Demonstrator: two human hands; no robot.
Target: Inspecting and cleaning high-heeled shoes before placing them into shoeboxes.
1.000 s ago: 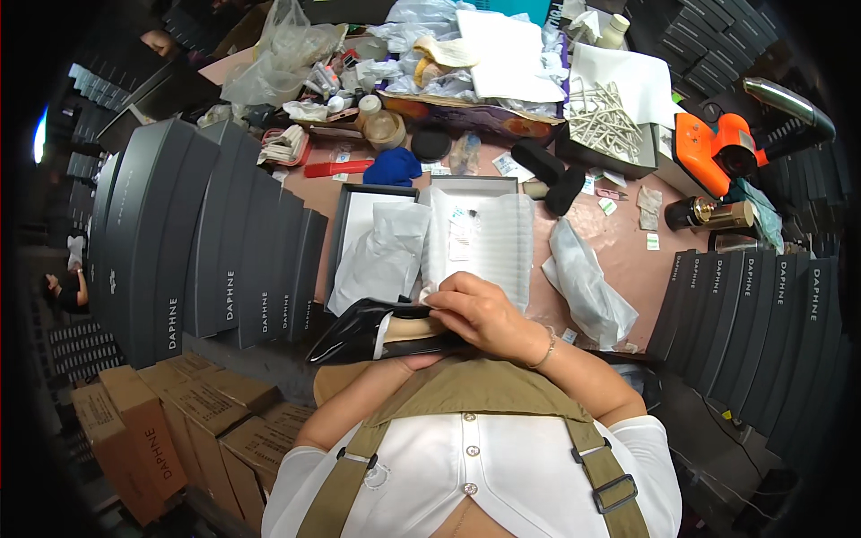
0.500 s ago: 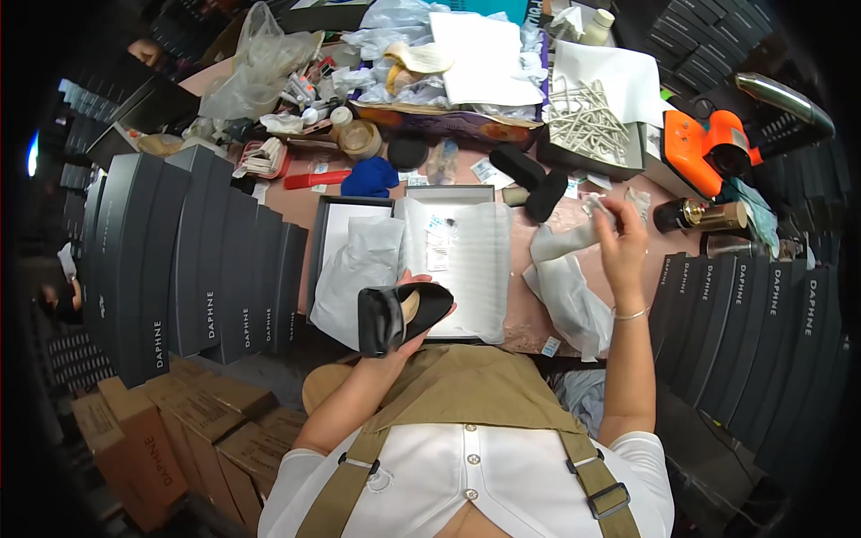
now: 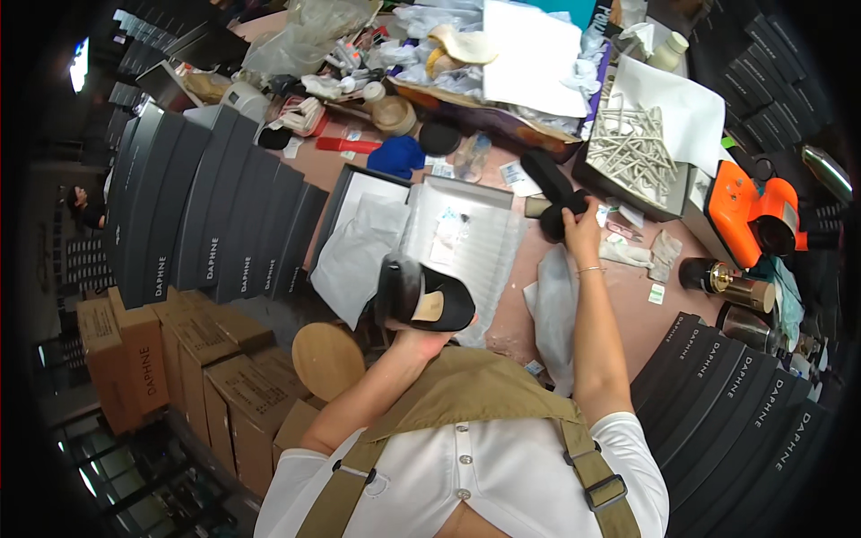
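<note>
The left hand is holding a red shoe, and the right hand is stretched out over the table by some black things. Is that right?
Not quite: the shoe is black, not red. The head view shows it in the left hand, with the right hand stretched out over the table by some black things.

Evidently a shoe-packing workshop: a black shoe (image 3: 448,299) sits in the left hand (image 3: 420,342), an open box (image 3: 471,187) just beyond it on a cluttered pink worktable (image 3: 643,309). Left of that hand stand dark boxes (image 3: 190,215) and brown cartons (image 3: 193,359) (plain cardboard); a 2nd box row (image 3: 717,394) lies right of the right hand (image 3: 583,222).
</note>
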